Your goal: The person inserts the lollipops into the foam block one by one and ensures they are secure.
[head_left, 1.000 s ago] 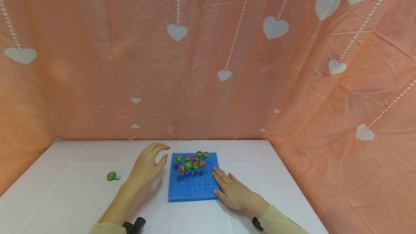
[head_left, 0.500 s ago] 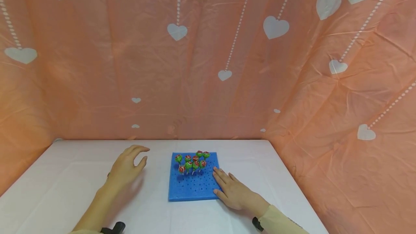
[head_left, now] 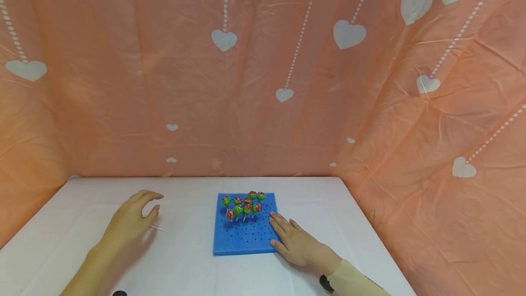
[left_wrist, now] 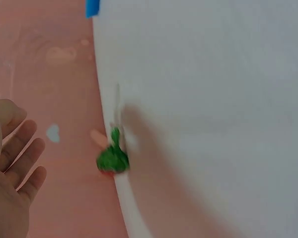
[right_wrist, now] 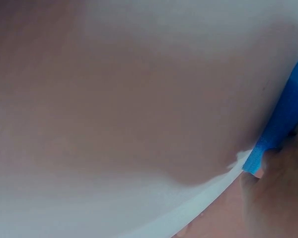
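In the head view my left hand (head_left: 132,216) hovers over the left part of the table, fingers loosely bent with nothing between them. Under it lies a lollipop, of which only the white stick (head_left: 157,228) shows there. The left wrist view gives its green-wrapped head (left_wrist: 113,159), apart from the left hand (left_wrist: 17,163). My right hand (head_left: 297,244) rests with extended fingers on the right edge of a blue foam board (head_left: 242,246) full of small holes. Several red and green lollipops (head_left: 247,209) stand upright in the board's far half.
A white cloth covers the table (head_left: 193,268). Behind and beside it hangs an orange curtain (head_left: 255,140) with pale hearts. Dark wrist straps (head_left: 326,283) show near the sleeves.
My left hand has moved left, away from the blue board, and now hangs over the lying lollipop, covering its head in the head view. The right hand has stayed on the board.
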The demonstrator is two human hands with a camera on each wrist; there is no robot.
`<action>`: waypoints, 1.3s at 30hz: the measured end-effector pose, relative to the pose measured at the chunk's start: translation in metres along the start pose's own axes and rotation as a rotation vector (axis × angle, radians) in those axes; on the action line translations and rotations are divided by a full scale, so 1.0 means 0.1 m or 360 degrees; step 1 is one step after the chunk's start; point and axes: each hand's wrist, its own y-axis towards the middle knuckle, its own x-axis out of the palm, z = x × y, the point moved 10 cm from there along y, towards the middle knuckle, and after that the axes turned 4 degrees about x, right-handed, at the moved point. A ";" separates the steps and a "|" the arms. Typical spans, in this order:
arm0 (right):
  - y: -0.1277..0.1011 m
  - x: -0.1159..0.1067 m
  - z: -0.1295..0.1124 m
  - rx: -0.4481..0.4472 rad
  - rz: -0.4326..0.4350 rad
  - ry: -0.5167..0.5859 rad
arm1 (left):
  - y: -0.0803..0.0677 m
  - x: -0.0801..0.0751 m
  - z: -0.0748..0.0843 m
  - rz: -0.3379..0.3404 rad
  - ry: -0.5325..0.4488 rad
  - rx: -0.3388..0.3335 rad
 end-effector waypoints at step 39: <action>0.01 0.03 0.01 -0.0017 0.0028 0.0015 | -0.23 0.19 -0.59 -0.0532 -0.0141 -0.0083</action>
